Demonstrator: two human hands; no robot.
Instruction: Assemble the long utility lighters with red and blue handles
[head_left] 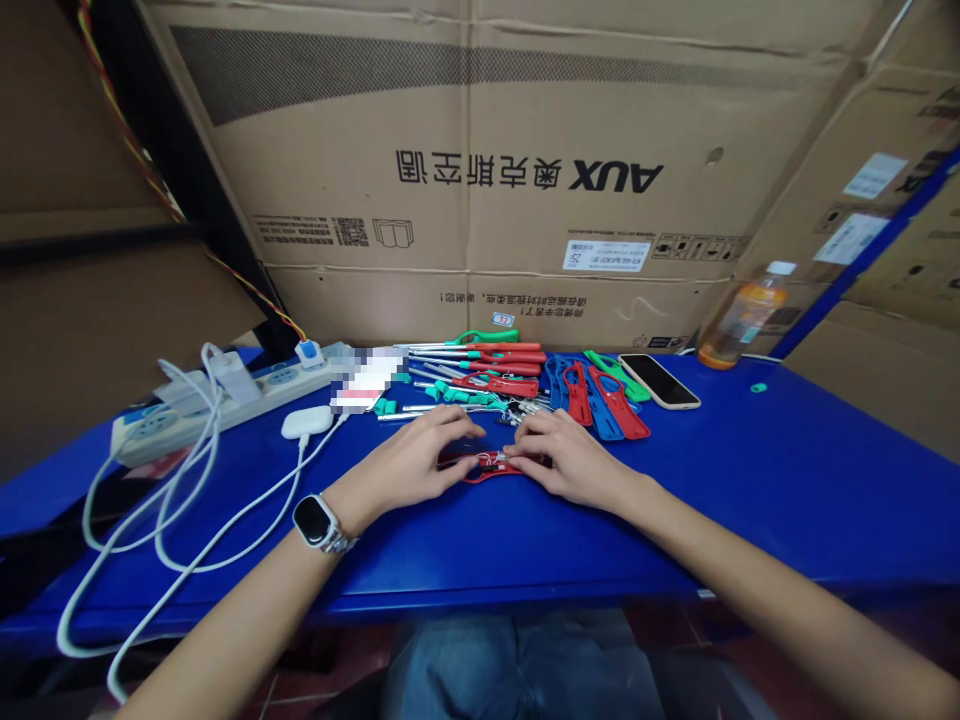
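Note:
An open red lighter casing (pixel 487 477) lies on the blue table (pixel 465 550) between my hands, with small metal and white parts and thin wires showing inside. My left hand (pixel 416 455) has its thumb and fingers closed on the left end. At the other end, the fingers of my right hand (pixel 570 455) pinch at the parts and casing; their tips partly hide it. Just beyond are long-nosed lighters with red handles (pixel 510 368), a green-handled lighter (pixel 487 337), small teal pieces (pixel 450 392) and loose metal parts (pixel 525 408). Red and blue casing halves (pixel 600 405) lie to the right.
A phone (pixel 660 382) and an orange drink bottle (pixel 742 318) stand at the back right. On the left are a power strip (pixel 259 400), a white charger (pixel 307 422) and looping white cables (pixel 247 520). A large cardboard box (pixel 480 230) forms the back wall.

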